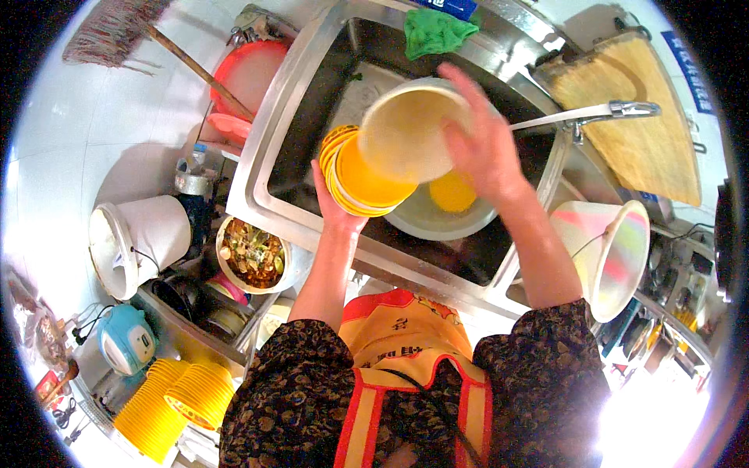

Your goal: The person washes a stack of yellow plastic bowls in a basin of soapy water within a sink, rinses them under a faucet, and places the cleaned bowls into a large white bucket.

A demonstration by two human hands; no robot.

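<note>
My left hand (340, 217) holds a stack of yellow bowls (374, 181) from below, tilted over the near left part of the steel sink (248, 190). My right hand (488, 146) is blurred by motion and grips the right side of a round cream-coloured bowl (409, 137). That bowl is tipped, and its lower edge overlaps the stack; whether they touch I cannot tell. Beneath it a large basin (433, 228) with water stands in the sink, partly hidden by the bowl and my right arm. A round yellow thing (453, 192) shows in the basin, too unclear to name.
A faucet (614, 111) reaches over the sink from the right, near a wooden cutting board (638, 117). A green cloth (436, 32) hangs at the far edge. Left of the sink stand a bucket of food scraps (253, 254), a white bucket (140, 240) and stacks of yellow bowls (152, 403).
</note>
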